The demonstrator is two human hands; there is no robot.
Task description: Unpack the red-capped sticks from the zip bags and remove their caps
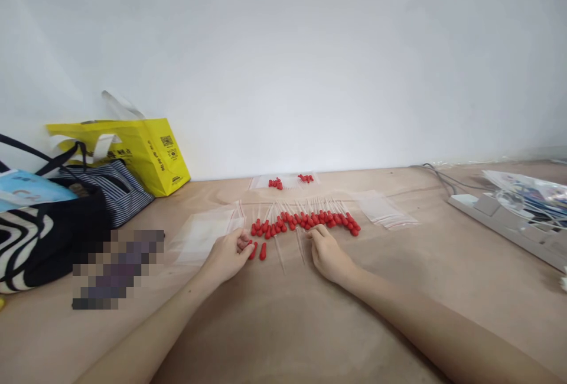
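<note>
My left hand (231, 252) is closed, thumb and fingertips pinched at a red rubber dropper bulb (253, 251). A second loose bulb (263, 251) lies just to its right. My right hand (328, 251) has its fingers curled together beside a thin clear dropper tube (302, 248); whether they grip anything is hidden. Another bare tube (280, 254) lies between the hands, its tip toward me. Behind them a long row of droppers with red bulbs (303, 219) lies side by side, bulbs toward me and clear tubes pointing to the wall.
Clear zip bags (206, 233) lie left of the row, with more bags (383, 210) to the right. Near the wall, small red pieces (275, 184) rest on another bag. Bags, including a yellow one (163, 162), stand left; a power strip (509, 227) lies right.
</note>
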